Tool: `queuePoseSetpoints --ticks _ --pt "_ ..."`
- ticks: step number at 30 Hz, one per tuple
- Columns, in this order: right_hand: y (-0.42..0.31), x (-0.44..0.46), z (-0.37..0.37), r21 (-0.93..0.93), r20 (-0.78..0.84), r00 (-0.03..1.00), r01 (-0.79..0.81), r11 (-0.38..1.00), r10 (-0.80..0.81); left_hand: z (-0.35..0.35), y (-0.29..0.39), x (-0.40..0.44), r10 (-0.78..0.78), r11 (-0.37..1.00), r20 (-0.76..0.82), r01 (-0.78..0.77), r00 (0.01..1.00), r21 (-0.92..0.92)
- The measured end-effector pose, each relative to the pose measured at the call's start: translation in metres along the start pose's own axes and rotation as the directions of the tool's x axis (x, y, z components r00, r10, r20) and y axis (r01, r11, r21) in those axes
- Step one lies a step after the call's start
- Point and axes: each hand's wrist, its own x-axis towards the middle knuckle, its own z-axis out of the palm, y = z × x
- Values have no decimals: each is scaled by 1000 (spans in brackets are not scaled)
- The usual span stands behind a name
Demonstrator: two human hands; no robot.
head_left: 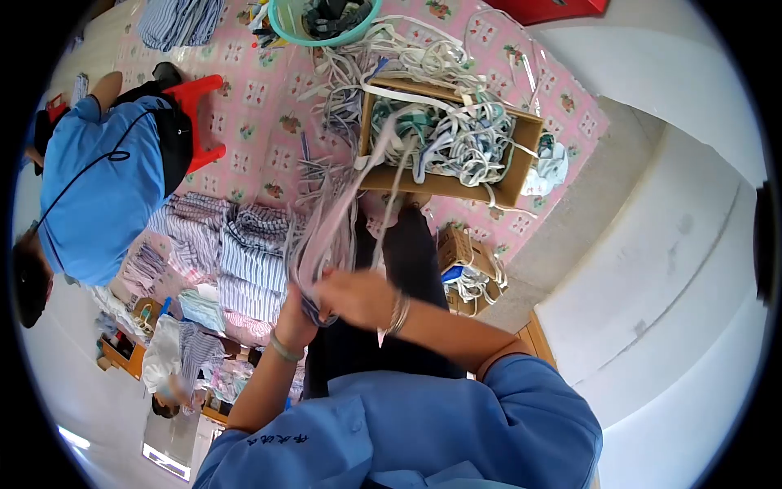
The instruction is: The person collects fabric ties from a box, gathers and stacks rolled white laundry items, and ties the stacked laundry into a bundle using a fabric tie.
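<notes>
A bundle of pale fabric strips (326, 232) runs up from my hands, blurred by motion. My left hand (295, 320) is closed around its lower end, just in front of my dark trousers. Against the same bundle, slightly to the right, my right hand (356, 300) is closed, its fingers blurred. One loose strip hangs beside it. Beyond my hands, an open cardboard box (444, 189) holds a tangle of white, green and blue strips (468, 143). More white strips (407, 55) lie behind the box.
Folded striped cloths (252, 269) lie in stacks at left. A person in blue (106, 187) sits on a red stool (194, 106). Behind are a teal basin (371, 31) and striped cloth. A smaller box (466, 253) stands right of my knees. Another person (175, 391) is lower left.
</notes>
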Motion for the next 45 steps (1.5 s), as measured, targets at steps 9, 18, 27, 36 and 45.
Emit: queuePoseSetpoints --ticks 9,18,27,36,45 --pt "-75 -54 25 306 294 954 -159 939 65 -60 76 -107 209 954 269 -136 940 -267" --pt "66 -66 34 -42 262 964 64 997 -51 -122 142 -260 594 788 420 -602 687 -130" --pt "258 14 47 -386 -232 726 -679 624 647 -162 161 -326 700 665 243 -737 672 122" --pt "378 11 -67 -632 -373 511 -751 191 775 -227 137 -320 820 489 -473 -824 322 286" --pt "339 5 -35 505 -386 679 -410 759 624 -183 84 -204 511 859 -142 -504 848 84"
